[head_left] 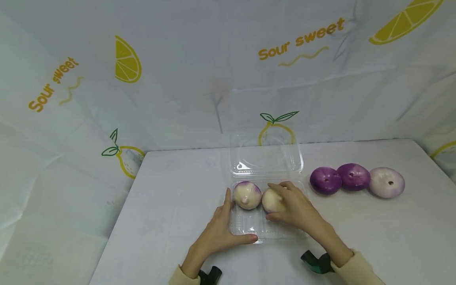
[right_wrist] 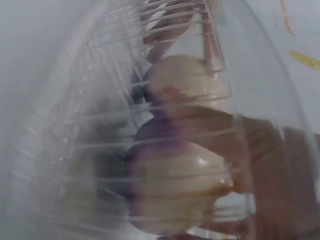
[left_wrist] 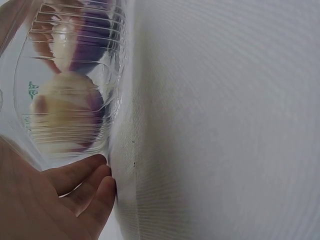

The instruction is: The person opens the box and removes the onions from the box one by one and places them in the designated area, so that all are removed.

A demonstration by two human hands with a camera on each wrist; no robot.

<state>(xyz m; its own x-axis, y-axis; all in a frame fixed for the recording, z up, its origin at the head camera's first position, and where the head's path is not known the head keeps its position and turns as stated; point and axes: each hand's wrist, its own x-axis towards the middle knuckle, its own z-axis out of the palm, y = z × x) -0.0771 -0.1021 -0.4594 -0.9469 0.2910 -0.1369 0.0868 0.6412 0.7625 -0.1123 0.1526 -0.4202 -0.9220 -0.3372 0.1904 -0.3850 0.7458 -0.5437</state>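
Observation:
A clear plastic clamshell box [head_left: 246,227] lies on the table with its lid [head_left: 265,158] raised at the back. Inside its base sits a white-and-purple turnip [head_left: 247,195], nub upward, at the back left. My right hand [head_left: 297,206] grips a second turnip [head_left: 273,201] just to the right of it, thumb in front and fingers behind. Along the box's left side and front edge rests my left hand [head_left: 222,227], fingers straight and thumb extended. Through the ribbed wall in the left wrist view show the left-hand turnip [left_wrist: 67,112] and the gripped one beyond.
Three more turnips stand in a row right of the box: two purple ones [head_left: 325,180] and a paler one [head_left: 386,182]. A white cloth with lemon prints [head_left: 199,71] hangs behind the white table [head_left: 156,206]. Dark wrist devices [head_left: 317,262] show near both sleeves.

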